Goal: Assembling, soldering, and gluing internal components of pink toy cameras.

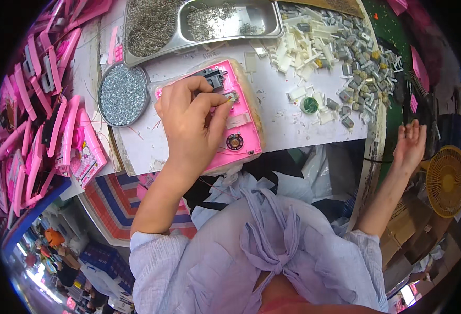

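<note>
A pink plastic casing (246,123) lies open on a padded, plastic-wrapped cushion (256,94) at the table's front edge. In it are a dark grey plastic part (216,78), a pale rectangular piece (238,121) and a small round speaker (234,142) with thin wires. My left hand (191,118) reaches over the casing, thumb and forefinger pinched on a small silvery part (232,98) at its upper right side. Far to the right, my right hand (410,146) is open with fingers stretched out, beside a black cord and a dark tool (423,89). Nothing shows in its palm.
A two-part metal tray (157,49) of springs and small metal pieces stands at the back. Beside it sits a round dish of screws (123,94). White plastic parts and grey blocks (353,78) are heaped right. Pink casings (36,120) pile up left. A yellow fan (447,180) stands right.
</note>
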`<state>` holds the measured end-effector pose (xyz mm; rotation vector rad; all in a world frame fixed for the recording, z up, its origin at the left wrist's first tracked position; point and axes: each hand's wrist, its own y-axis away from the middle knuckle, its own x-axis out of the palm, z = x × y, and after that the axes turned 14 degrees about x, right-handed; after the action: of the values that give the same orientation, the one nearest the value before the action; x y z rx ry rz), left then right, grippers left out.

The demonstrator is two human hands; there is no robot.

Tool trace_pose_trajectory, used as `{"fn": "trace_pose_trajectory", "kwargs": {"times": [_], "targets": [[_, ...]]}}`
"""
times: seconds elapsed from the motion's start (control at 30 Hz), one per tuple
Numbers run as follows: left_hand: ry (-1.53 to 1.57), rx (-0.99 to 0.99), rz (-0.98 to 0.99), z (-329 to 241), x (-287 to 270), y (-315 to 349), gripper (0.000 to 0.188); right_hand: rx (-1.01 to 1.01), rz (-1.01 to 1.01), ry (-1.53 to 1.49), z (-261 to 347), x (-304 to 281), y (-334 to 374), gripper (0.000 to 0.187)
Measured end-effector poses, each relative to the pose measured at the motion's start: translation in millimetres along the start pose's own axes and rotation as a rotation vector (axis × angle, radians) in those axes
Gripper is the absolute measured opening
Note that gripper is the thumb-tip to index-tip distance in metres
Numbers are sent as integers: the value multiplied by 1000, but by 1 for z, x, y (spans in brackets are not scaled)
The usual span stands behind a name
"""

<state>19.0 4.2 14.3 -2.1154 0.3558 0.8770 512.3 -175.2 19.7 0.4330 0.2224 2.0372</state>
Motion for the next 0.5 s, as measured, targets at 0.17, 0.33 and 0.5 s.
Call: {"fn": "trace_pose_trajectory", "kwargs": {"times": [0.17,0.33,0.5], "targets": [[-76,-4,61,-2,6,4,15,-176,-134,24,15,15,-46,33],[-115,13,76,-2,8,5,16,-338,-236,224,40,-24,-44,36],[-126,23,56,2,9,8,18,-293,239,47,50,-63,13,21]]}}
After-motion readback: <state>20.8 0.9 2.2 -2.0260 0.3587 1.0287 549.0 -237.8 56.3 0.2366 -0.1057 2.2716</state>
